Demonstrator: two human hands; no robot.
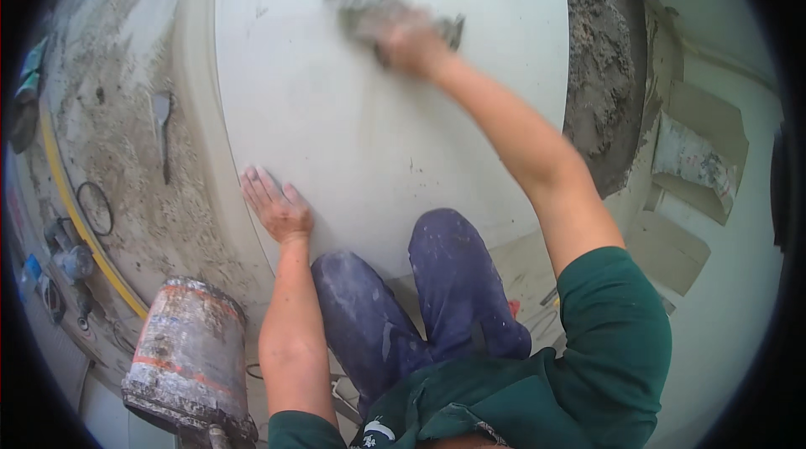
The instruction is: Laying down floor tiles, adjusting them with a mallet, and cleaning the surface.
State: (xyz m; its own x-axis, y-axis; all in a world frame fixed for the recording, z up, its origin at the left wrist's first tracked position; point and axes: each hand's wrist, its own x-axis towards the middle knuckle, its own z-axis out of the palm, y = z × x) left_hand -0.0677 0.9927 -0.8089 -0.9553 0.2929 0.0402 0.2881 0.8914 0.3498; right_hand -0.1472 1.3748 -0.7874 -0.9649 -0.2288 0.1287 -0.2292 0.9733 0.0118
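On the tile (336, 130), the right hand (413, 42) grips a rag (359, 6), the left hand (281, 212) lies flat; the bucket (189, 348) hides its contents.

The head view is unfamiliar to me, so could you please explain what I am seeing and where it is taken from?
Gladly. There is no machine here, only a person's two bare hands. The picture comes from a wide fisheye camera worn on the head, looking down, so straight edges bend and the rim is dark.

The left hand rests with its fingers spread near the left edge of a large pale slab. The right hand has its grip on a mottled grey thing, perhaps a cloth; it is too blurred to tell.

Dark, rough mortar-like material lies along the slab's right side. On the ground to the left are a scraper-like tool and a stained bucket.
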